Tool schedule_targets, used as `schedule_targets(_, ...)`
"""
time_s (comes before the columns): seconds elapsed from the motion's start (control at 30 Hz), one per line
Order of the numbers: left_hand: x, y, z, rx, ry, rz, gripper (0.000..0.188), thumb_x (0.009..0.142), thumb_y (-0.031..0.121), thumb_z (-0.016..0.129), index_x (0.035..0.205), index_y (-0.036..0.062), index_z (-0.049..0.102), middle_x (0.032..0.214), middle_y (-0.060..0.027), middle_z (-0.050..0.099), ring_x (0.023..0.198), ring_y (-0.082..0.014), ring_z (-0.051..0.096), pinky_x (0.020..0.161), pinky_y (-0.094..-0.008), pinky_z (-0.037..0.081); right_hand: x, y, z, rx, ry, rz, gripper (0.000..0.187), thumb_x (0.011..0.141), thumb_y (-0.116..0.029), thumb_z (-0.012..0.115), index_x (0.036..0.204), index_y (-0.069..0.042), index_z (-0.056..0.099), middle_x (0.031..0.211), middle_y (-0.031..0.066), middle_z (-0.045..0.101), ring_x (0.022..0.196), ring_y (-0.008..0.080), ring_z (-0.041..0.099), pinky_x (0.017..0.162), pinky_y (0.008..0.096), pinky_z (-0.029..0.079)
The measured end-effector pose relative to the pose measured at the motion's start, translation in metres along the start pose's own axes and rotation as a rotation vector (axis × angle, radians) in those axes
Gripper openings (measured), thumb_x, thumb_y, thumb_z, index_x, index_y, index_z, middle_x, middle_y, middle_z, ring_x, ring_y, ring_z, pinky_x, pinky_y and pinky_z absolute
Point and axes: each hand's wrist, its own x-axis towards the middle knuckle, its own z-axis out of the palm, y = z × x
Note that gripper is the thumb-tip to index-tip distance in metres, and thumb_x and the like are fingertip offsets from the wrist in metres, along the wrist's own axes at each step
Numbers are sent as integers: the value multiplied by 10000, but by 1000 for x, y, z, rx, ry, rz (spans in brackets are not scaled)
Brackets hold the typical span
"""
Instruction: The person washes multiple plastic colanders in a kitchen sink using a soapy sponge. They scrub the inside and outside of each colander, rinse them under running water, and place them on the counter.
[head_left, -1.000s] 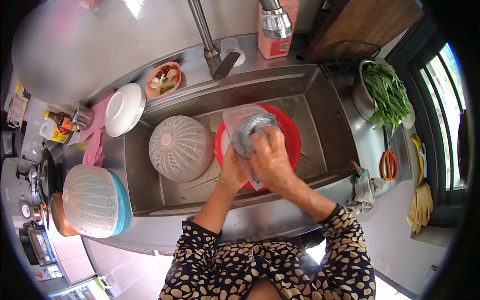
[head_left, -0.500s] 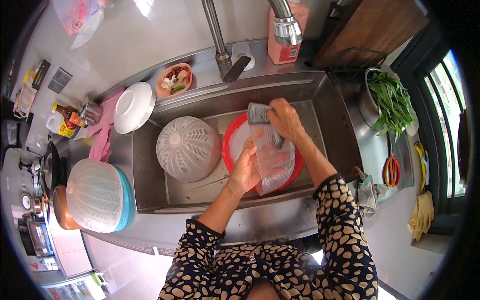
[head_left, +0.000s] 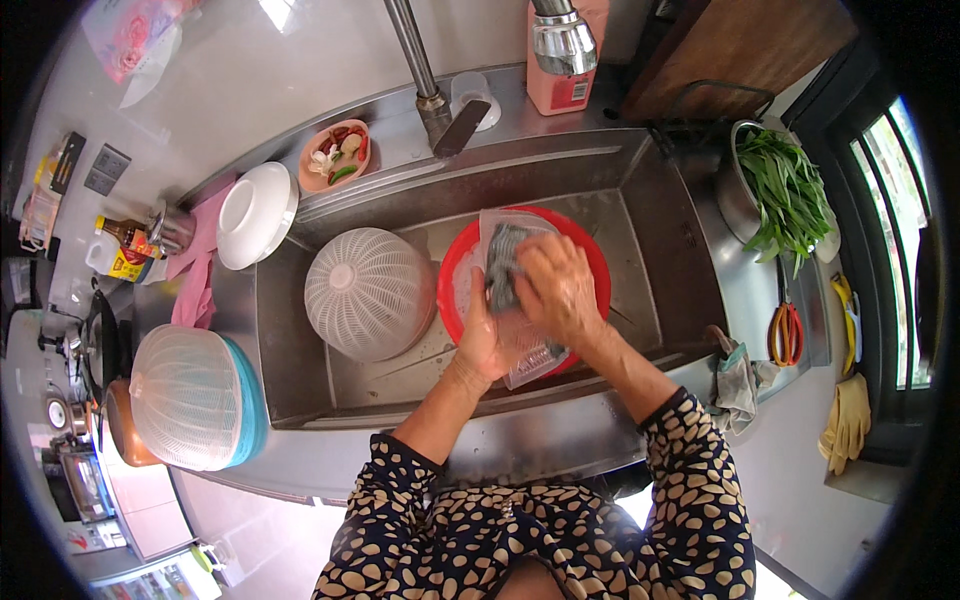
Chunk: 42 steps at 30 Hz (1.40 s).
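Over a steel sink [head_left: 660, 190], my left hand [head_left: 482, 338] grips the lower left edge of a clear plastic container [head_left: 520, 360]. My right hand [head_left: 556, 288] presses a grey scouring cloth [head_left: 500, 265] against the container's inner face. Both hands are above a red round basin [head_left: 590, 270] that sits in the sink. A white ribbed colander [head_left: 368, 292] lies upside down to the left of the basin.
A tap [head_left: 425, 75] and a pink soap bottle [head_left: 560, 60] stand behind the sink. A white bowl [head_left: 255, 212] and a small dish of chopped vegetables [head_left: 336, 155] sit at the back left. Green leaves in a pot [head_left: 785, 190] are right; a covered teal basin [head_left: 195, 395] left.
My right hand has drawn the cloth back from the container's far end toward its middle. The container has tilted more upright in my left hand.
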Motion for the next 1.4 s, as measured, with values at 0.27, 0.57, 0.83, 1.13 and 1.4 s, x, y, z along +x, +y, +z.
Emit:
schedule_targets(0.27,3,-4,8,350,11,110,685,860,633,362,1416,327,105,1366,-132,360,1184,-348,450,966,-484,397,38,53,22,183,-80,229,273,721,4,546,964,-71,645,992,140,587,881,354,578,763,410,467)
schedule_targets(0.57,-3,-3,-1,246,61,160,690,879,610,365,1304,67,402,1320,-119,446,1201,-259,450,1020,-410,354,-36,-23,3,-88,168,-123,234,668,-64,604,901,-60,626,1028,110,545,937,291,534,755,407,434)
schedule_targets(0.83,-5,-5,-2,359,205,135,475,928,448,416,1354,254,338,1306,-118,466,1169,-306,472,957,-513,401,-5,16,6,201,200,388,213,786,-57,524,986,-50,599,1028,153,553,916,332,548,769,410,438)
schedule_targets(1.13,-9,9,-1,246,18,289,461,957,419,340,1395,333,226,1411,-115,333,1253,-381,368,968,-587,362,-36,23,14,285,169,520,266,825,-62,497,1089,-63,529,1022,227,532,903,428,545,759,471,451)
schedule_targets(1.4,-12,11,-5,66,19,241,431,967,413,298,1387,332,249,1406,-132,339,1252,-375,371,964,-611,350,-42,-1,-1,254,159,334,365,815,-32,483,1178,-59,460,1147,240,476,961,433,529,798,464,463)
